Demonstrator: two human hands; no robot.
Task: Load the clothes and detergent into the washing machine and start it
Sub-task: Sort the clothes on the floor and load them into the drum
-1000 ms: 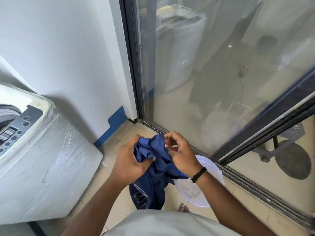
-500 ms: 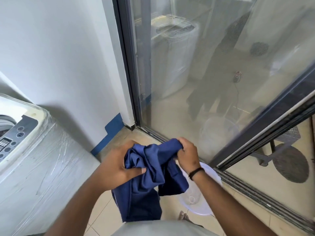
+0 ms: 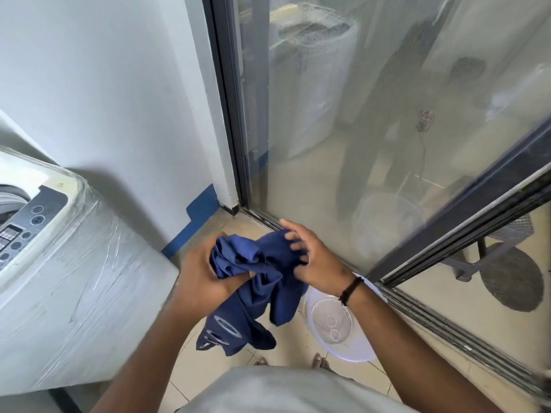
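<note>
A dark blue garment (image 3: pixel 253 281) with a white print near its lower hem hangs bunched between my hands at mid-frame. My left hand (image 3: pixel 199 278) grips its left side, thumb pressed into the folds. My right hand (image 3: pixel 313 257) touches the cloth's upper right with fingers loosely spread. At the left edge stands the white top-loading washing machine (image 3: pixel 74 293), wrapped in plastic film, its dark control panel (image 3: pixel 26 225) facing up and its drum opening partly in view.
A pale round plastic basin (image 3: pixel 337 329) sits on the tiled floor under my right forearm. A glass sliding door with a dark frame (image 3: pixel 232 114) fills the right side. The white wall (image 3: pixel 104 84) stands behind the machine. My toes show below the basin.
The garment has been gathered and shifted between my hands. My right hand has loosened from pinching its top edge to spread fingers. The view has turned slightly left.
</note>
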